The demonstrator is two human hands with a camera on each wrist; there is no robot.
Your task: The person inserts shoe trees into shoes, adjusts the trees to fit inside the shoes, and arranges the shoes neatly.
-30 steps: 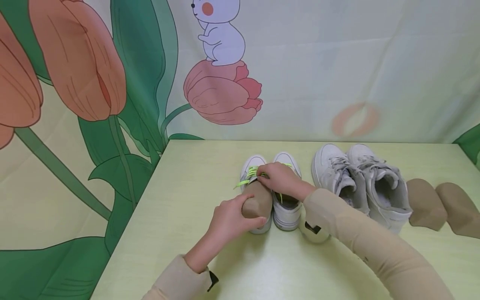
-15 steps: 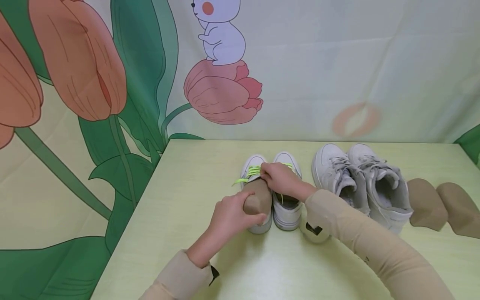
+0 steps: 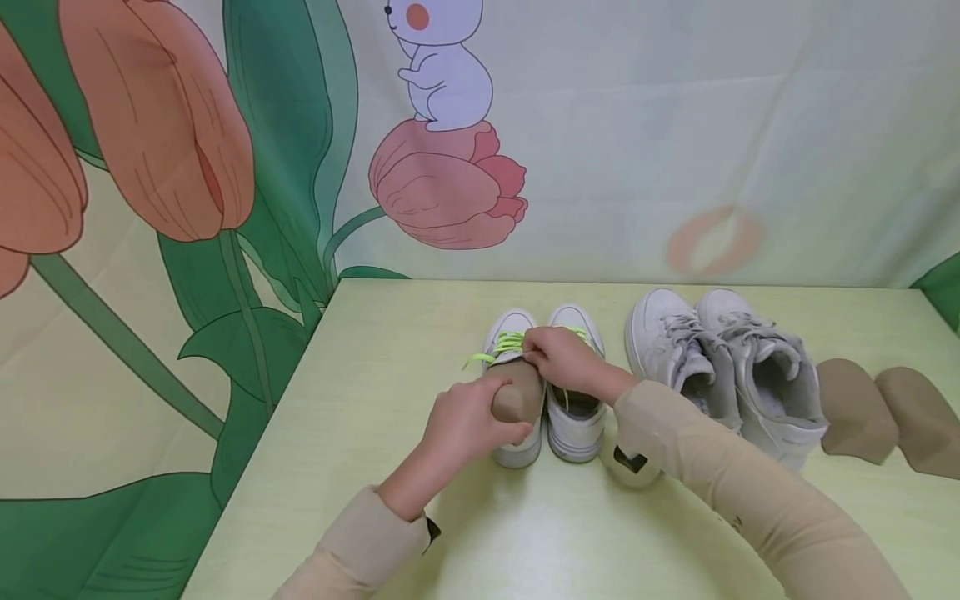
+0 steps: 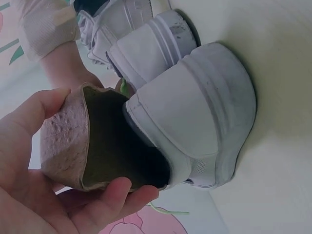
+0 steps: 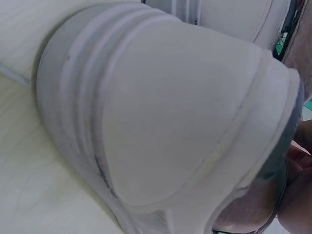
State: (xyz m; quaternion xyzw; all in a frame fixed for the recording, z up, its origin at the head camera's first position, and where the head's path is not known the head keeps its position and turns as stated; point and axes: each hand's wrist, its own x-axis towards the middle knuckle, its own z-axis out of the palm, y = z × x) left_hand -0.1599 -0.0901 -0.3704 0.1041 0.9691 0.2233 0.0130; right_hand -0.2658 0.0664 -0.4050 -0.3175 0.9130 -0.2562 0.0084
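A brown moulded shoe insert (image 3: 517, 404) sits with its front end in the left white sneaker (image 3: 517, 456), which has lime-green laces. My left hand (image 3: 467, 423) grips the insert's rounded rear, thumb on one side and fingers on the other. In the left wrist view the hollow back of the insert (image 4: 66, 141) tilts up out of the sneaker's collar, beside the heel (image 4: 180, 107). My right hand (image 3: 566, 360) pinches the tongue of that same sneaker; its fingertips are mostly hidden. Beneath the right forearm stands the matching sneaker (image 3: 576, 437), whose heel (image 5: 170, 107) fills the right wrist view.
Right of my right hand stand two larger greyish-white sneakers (image 3: 776, 392), side by side. Two more brown inserts (image 3: 855, 408) lie at the far right. A round pale object (image 3: 632, 477) is partly under my right sleeve. A printed cloth (image 3: 600, 167) hangs behind the table (image 3: 405, 350).
My left hand has shifted slightly right along with the insert's rear end. My right hand has moved a little to the right at the sneaker's tongue.
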